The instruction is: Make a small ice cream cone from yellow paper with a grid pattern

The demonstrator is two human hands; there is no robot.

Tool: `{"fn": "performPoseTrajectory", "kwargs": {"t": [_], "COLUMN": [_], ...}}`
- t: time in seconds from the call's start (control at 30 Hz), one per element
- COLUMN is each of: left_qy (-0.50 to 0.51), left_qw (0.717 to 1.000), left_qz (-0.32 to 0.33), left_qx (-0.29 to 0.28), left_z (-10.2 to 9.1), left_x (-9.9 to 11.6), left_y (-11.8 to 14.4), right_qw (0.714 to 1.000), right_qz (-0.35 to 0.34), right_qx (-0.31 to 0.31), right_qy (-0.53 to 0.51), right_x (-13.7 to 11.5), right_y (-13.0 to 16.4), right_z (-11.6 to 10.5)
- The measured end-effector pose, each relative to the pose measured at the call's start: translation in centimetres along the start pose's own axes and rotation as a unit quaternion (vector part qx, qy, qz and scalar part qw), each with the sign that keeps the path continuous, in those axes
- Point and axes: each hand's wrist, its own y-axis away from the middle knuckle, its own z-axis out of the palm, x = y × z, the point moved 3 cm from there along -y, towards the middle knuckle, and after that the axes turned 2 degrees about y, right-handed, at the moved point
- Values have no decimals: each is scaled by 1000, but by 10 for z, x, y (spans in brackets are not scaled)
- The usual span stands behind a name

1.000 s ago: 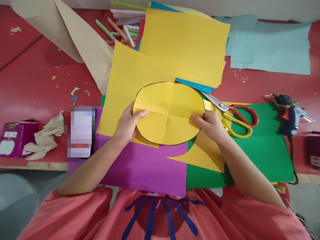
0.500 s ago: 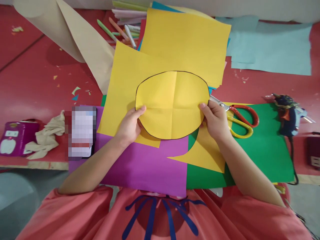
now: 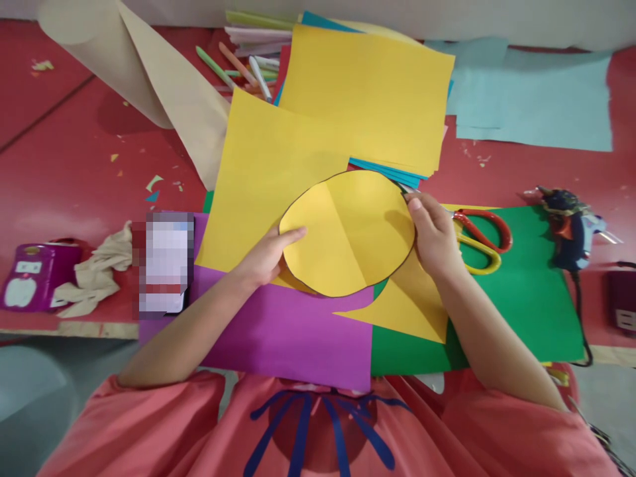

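I've got both hands on the round yellow paper cut-out with the dark pencil outline (image 3: 350,232). My left hand (image 3: 265,260) pinches its left edge, thumb lying flat on top and the other fingers tucked beneath, so closed on the paper. My right hand (image 3: 434,235) grips the upper right edge, thumb on top near the rim, fingers curled behind, also closed on the paper. The cut-out is held just above the sheets, tilted, creases visible across its face. It sits in front of my chest, over the joint between the large yellow paper sheet (image 3: 258,179), the purple paper sheet (image 3: 278,331) and the green paper sheet (image 3: 527,298).

A pointed yellow paper offcut (image 3: 405,308) lies on the green sheet just under my right wrist. The scissors with red and yellow handles (image 3: 477,238) rest just beside my right hand, blades partly hidden behind it. A dark blue glue gun (image 3: 571,225) lies well to the right on the red table (image 3: 64,172), cord trailing down.

Further back: a second yellow sheet on a stack of coloured paper (image 3: 368,99), pale blue paper (image 3: 536,99), coloured marker pens (image 3: 238,66), a beige paper roll (image 3: 149,86). At left: a blurred phone-shaped object (image 3: 163,262), a crumpled beige cloth (image 3: 97,271) and a purple box (image 3: 34,275). Small paper scraps dot the table.
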Motion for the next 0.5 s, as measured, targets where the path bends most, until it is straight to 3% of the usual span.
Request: {"fn": "performPoseTrajectory", "kwargs": {"t": [0.13, 0.2, 0.27, 0.33, 0.4, 0.47, 0.5], "left_qy": [24, 33, 42, 54, 70, 85, 92], "left_qw": [998, 997, 995, 992, 987, 983, 981], "left_qz": [25, 30, 36, 48, 66, 82, 89], "left_qx": [43, 62, 84, 106, 125, 141, 148], "left_z": [2, 2, 0, -3, -6, -9, -10], "left_x": [5, 7, 9, 11, 12, 14, 14], "left_y": [1, 2, 2, 1, 0, -1, -1], "right_qw": [997, 988, 963, 906, 839, 789, 778], "right_qz": [-67, -108, -85, -80, -62, -19, -9], "right_qx": [-15, 28, 61, 57, -23, -74, -94], "right_qy": [21, 107, 247, 412, 541, 609, 621], "right_x": [-31, -44, -47, -40, -23, -3, 5], "right_y": [8, 18, 29, 38, 44, 46, 46], "right_z": [-19, -40, -65, -89, -107, -119, -122]}}
